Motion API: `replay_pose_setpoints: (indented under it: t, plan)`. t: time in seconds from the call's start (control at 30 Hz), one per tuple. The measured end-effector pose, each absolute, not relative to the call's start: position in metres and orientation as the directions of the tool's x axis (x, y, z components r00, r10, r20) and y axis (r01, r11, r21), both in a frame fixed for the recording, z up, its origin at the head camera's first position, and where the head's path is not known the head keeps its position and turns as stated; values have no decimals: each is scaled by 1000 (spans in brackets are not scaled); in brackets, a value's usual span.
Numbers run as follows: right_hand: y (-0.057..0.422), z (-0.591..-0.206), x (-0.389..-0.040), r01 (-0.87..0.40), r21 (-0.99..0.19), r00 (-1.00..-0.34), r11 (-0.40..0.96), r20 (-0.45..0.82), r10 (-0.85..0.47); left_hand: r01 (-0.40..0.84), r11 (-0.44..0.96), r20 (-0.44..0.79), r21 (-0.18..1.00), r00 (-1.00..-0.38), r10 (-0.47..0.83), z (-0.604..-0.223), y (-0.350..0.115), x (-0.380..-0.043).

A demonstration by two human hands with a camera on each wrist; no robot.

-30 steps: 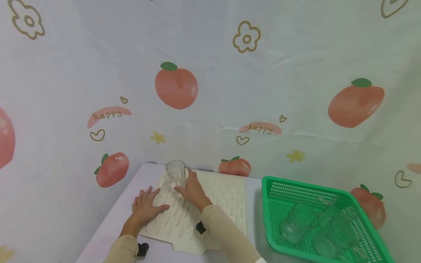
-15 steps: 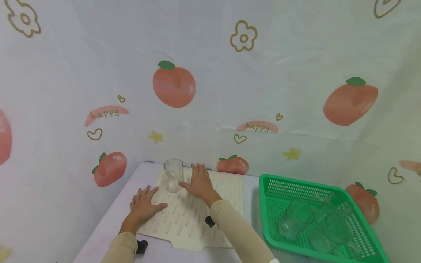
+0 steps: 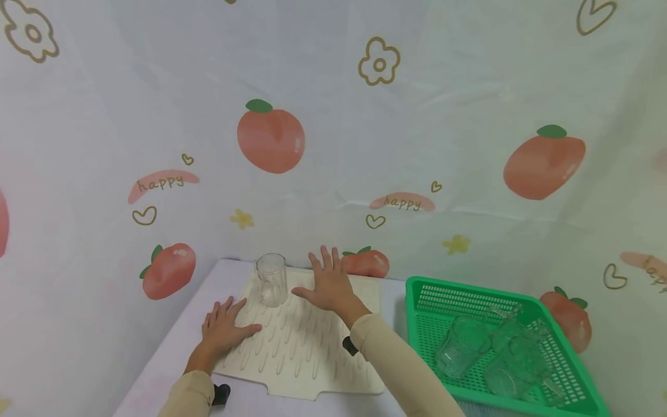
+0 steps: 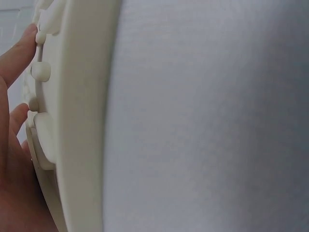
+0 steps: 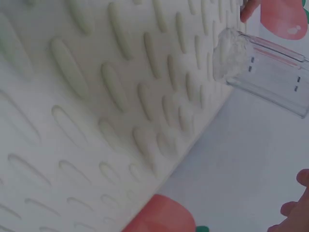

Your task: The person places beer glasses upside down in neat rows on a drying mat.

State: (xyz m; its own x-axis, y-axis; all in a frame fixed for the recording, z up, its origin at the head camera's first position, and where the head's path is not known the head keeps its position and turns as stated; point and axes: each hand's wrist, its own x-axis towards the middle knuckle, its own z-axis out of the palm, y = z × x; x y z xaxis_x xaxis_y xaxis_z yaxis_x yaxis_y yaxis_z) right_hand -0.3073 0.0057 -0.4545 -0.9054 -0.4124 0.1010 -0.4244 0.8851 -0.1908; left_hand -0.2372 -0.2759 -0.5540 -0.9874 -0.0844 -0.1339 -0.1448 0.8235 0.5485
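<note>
Looking down through the head view, we see a clear glass mug (image 3: 271, 281) standing upright on a cream ridged mat (image 3: 297, 370), near the mat's far left corner, a little left of the middle of the frame and below its centre line. Just to the right of the mug we find the right hand (image 3: 330, 286), its fingers spread wide and the thumb pointing toward the glass; we see a gap between them, so it holds nothing. Lower left of the mug, the left hand (image 3: 226, 331) lies at the mat's left edge with its fingers fanned apart, also holding nothing. In the left wrist view we see its fingertips at the mat's raised ridges along the left side of the frame, though we cannot tell how firmly they press. In the right wrist view the mug shows at the upper right, its thick base on the mat.

At the lower right of the head view, we see a green basket (image 3: 413, 324) with overlapping glass mugs (image 3: 461, 350) lying in it. The mat rests on a white tabletop (image 3: 179, 341), and behind it we see a fruit-printed backdrop (image 3: 318, 69).
</note>
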Motion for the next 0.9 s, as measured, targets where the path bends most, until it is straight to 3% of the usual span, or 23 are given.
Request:
replay_pose_setpoints:
  t: [0.53,0.9]
  plan:
    - [51,-418,-292,-484,-76,-871,872,134,-472,-122,824,-111,553,-991,-72,-559,-278,-239]
    - [82,-405,-275,-508,-149,-860,848,144,-490,-129,822,-136,555,-989,-64,-560,-280,-239]
